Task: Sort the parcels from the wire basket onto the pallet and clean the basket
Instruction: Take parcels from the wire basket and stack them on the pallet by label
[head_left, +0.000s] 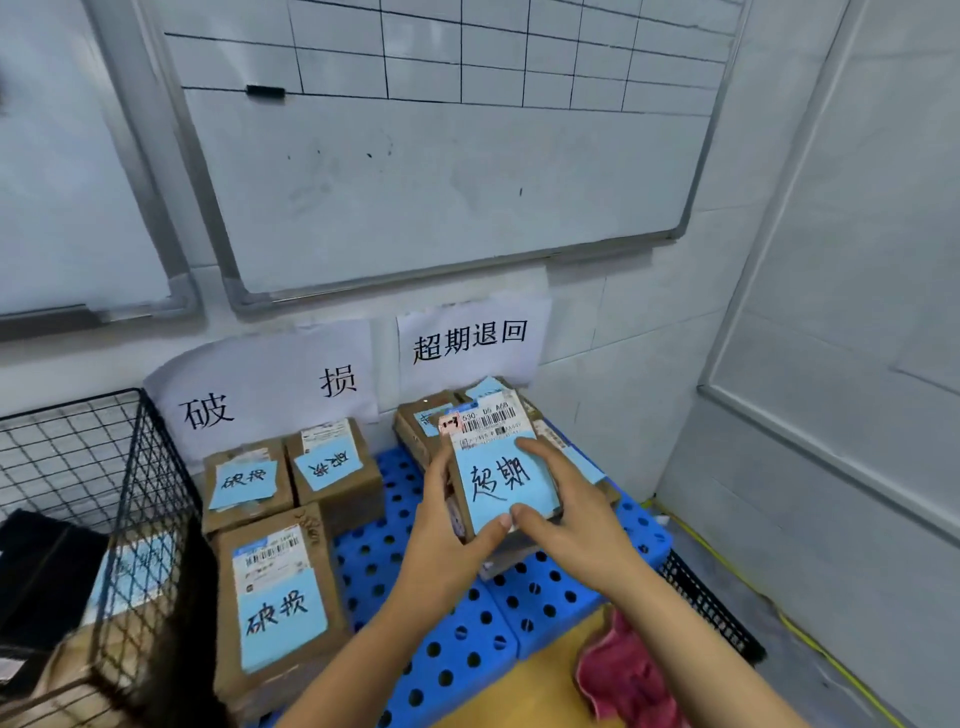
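Two hands (441, 540) (571, 514) grip one parcel (504, 483); three boxes (244, 483) (332, 462) (280, 597) sit left.

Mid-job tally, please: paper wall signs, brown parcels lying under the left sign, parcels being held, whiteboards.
Wall signs: 2
Parcels under left sign: 3
Held parcel: 1
Whiteboards: 2
Total: 8

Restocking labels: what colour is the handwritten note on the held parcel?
The note on the parcel is light blue with black handwriting; head view.
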